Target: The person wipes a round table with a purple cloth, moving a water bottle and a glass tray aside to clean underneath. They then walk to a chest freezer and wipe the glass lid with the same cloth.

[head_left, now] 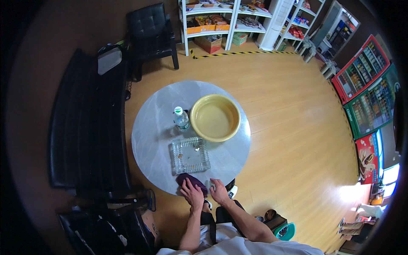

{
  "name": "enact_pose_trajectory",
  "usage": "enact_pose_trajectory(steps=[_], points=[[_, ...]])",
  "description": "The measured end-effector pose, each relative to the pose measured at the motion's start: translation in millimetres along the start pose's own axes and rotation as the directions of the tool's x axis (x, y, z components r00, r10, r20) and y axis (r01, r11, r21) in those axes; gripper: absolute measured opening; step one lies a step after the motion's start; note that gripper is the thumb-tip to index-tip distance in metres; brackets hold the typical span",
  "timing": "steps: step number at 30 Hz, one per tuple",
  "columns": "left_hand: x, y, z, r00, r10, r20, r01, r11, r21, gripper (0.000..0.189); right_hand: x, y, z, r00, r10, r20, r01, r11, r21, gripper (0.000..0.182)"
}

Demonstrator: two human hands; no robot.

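My left hand (193, 195) lies on a folded dark purple cloth (196, 183) at the near edge of a round grey marbled table (149, 153). Its fingers are spread over the cloth's top. Just right of the cloth, my right hand (220, 193) hovers by the table edge with fingers bent and apart, nothing visible in it. Beyond the cloth sits a clear ribbed plastic tray (188, 157) with small scraps in it. Farther back stand a capped clear plastic bottle (182, 121) and a wide yellow basin (215, 118); the basin appears to hold water.
A black sofa (92, 137) and black armchair (149, 38) flank the table's left and far side. A teal bin (288, 231) is on the wood floor (296, 134) at lower right. White snack shelves (208, 33) and drink coolers (366, 98) line the room.
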State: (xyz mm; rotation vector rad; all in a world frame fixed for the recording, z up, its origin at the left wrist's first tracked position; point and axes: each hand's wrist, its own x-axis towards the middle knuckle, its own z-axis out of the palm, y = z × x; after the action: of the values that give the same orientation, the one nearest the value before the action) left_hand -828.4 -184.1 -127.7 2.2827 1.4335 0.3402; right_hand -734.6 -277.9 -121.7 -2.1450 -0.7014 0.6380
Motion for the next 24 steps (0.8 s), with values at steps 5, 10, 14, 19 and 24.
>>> enact_pose_trajectory(steps=[5,10,14,19,24], points=[[-20.7,41.3,25.8,0.996,0.051,0.07,-0.043,0.992,-0.118,0.06,5.5,16.6,-20.2,0.997,0.055,-0.047,-0.054,0.998,0.029,0.039],[-18.4,79.2,78.6,0.994,0.089,0.061,-0.089,0.996,0.005,0.067,11.3,27.8,-47.1,0.985,0.036,-0.167,-0.033,0.999,0.019,0.036],[-15.1,99.9,79.1,0.969,0.169,0.181,-0.153,0.983,-0.098,0.069,23.1,49.2,-59.7,0.988,0.026,-0.152,-0.029,1.0,-0.012,0.033],[3.4,110.7,72.8,0.833,0.476,0.281,-0.191,0.724,-0.663,0.083,39.7,57.5,-83.8,0.976,0.031,-0.216,-0.041,0.998,-0.043,0.044],[16.5,112.9,64.7,0.81,0.472,0.348,-0.171,0.757,-0.63,0.077,47.5,56.3,-108.0,0.979,-0.077,-0.188,0.042,0.982,-0.186,0.056]])
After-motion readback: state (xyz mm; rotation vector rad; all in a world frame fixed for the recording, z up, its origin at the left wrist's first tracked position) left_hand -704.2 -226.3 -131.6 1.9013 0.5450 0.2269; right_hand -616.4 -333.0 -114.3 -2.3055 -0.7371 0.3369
